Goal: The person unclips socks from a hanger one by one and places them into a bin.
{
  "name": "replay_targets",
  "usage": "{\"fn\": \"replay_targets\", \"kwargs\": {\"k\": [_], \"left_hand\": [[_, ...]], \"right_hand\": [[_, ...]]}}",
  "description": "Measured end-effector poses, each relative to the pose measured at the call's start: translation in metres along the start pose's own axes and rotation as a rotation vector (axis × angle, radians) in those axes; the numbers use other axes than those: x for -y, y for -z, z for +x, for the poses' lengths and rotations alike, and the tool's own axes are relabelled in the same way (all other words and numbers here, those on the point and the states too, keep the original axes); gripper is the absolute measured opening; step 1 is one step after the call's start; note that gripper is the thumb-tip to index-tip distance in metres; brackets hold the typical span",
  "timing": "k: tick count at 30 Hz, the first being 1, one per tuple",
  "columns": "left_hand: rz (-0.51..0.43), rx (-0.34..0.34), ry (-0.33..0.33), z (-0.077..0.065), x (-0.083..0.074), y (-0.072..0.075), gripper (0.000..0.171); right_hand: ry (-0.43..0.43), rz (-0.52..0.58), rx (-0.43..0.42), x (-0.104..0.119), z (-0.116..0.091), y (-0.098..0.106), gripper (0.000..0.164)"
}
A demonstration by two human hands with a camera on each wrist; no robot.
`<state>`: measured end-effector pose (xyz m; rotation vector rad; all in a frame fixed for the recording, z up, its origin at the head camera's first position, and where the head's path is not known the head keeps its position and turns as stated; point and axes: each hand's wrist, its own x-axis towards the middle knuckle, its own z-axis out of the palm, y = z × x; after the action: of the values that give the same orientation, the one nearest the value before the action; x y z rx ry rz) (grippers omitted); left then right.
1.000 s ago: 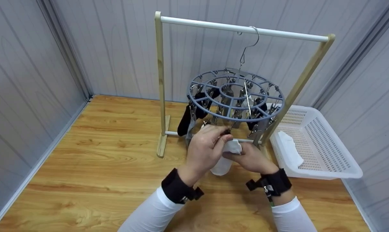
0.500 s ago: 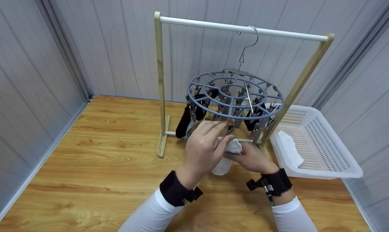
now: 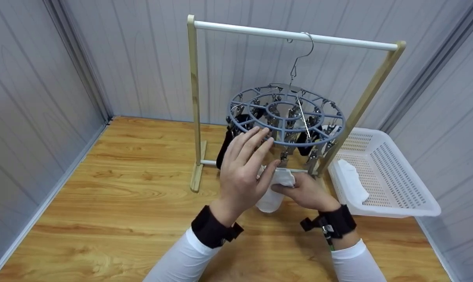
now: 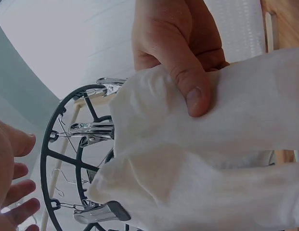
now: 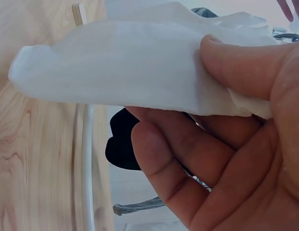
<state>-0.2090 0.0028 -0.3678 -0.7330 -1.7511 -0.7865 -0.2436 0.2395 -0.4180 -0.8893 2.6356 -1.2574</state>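
My right hand [image 3: 309,192] pinches the cuff of a white sock [image 3: 283,177] between thumb and fingers, below the front of a round grey clip hanger [image 3: 282,129]. In the right wrist view the held sock [image 5: 120,67] stretches out toward its toe. Beside it, in the left wrist view, is a second piece of white sock fabric [image 4: 183,187], its corner at a metal clip [image 4: 98,213]. Another metal clip [image 4: 94,130] is at the held sock's cuff edge. My left hand [image 3: 242,172] holds nothing, fingers extended and spread near the hanger's front rim.
The hanger hooks onto a white rail [image 3: 252,29] between wooden posts. Dark socks [image 3: 224,150] hang from its clips. To the right, a white perforated basket [image 3: 412,176] contains a white sock [image 3: 352,181]. Panelled walls enclose the wooden tabletop [image 3: 123,188].
My left hand has let go of a clip near the sock, spread its fingers and moved up and left. My right hand stays in place with the sock.
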Motion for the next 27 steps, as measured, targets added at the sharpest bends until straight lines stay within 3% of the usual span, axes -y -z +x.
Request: {"fn": "replay_targets", "kwargs": {"k": [5,12,19,27], "left_hand": [[0.019,0.045,0.008,-0.002,0.002,-0.002,0.043],[0.018,0.058,0.009,-0.003,0.004,-0.002,0.041],[0.014,0.063,0.016,-0.002,0.004,-0.002,0.041],[0.022,0.068,0.034,-0.003,0.005,-0.002,0.039]], "right_hand": [[-0.042,-0.007,-0.01,0.001,-0.002,0.004,0.037],[-0.03,-0.003,0.021,0.003,-0.004,0.014,0.036],[-0.093,-0.079,-0.043,0.006,-0.012,0.024,0.037],[-0.138,-0.064,-0.051,0.009,-0.023,0.043,0.032]]}}
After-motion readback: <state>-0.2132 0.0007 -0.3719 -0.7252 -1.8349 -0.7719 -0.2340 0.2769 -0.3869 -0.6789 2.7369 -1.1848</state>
